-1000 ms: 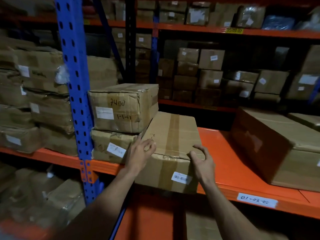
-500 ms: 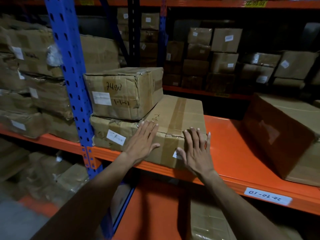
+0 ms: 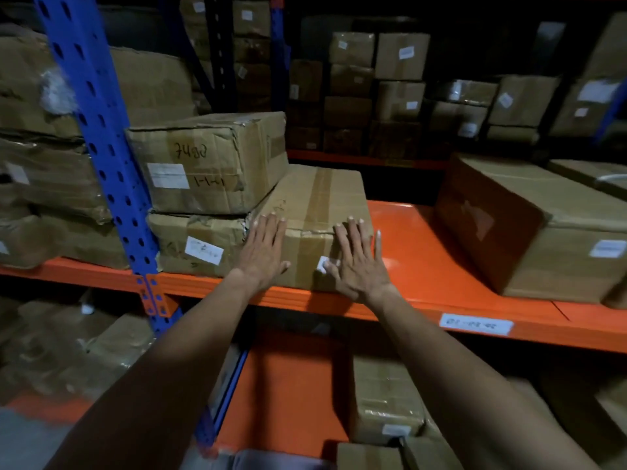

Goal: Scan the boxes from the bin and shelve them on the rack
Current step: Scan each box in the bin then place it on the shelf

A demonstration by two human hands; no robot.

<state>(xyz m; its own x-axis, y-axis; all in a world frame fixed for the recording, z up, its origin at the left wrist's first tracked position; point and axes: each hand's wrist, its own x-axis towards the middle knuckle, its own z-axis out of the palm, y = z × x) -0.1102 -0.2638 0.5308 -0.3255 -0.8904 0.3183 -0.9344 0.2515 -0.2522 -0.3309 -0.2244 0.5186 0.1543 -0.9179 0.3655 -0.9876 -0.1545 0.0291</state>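
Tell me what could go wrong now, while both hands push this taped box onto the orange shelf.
1. The taped box sits against the stack on its left; pushing harder may shift the marked box on top.
2. Its front still looks near the shelf edge; left so, it might slip off.
3. The right hand covers the label, which rubbing might damage.
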